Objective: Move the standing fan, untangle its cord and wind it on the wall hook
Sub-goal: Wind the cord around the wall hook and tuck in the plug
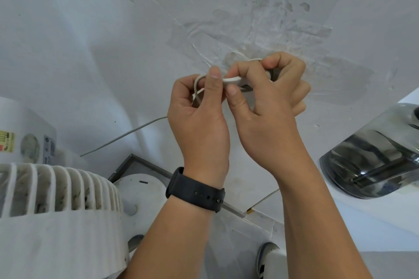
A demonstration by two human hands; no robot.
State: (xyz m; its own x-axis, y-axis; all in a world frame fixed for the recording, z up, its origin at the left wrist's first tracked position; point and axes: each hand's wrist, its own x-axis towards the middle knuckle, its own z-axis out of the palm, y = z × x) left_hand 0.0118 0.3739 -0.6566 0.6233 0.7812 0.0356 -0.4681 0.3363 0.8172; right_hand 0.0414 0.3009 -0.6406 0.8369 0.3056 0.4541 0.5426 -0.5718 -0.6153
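Both hands are raised against the white wall at the middle of the view. My left hand, with a black watch on the wrist, pinches a loop of the fan's pale flat cord. My right hand grips the same cord, its fingers curled round the loops close to the wall. The hook itself is hidden behind my fingers. A thin grey stretch of cord runs from my left hand down to the left. The white standing fan, its grille dusty, fills the lower left corner.
The wall around my hands is patched, with peeling paint. A dark glossy helmet-like object sits on a white surface at the right. The fan's round base and a metal-framed floor edge lie below my wrists.
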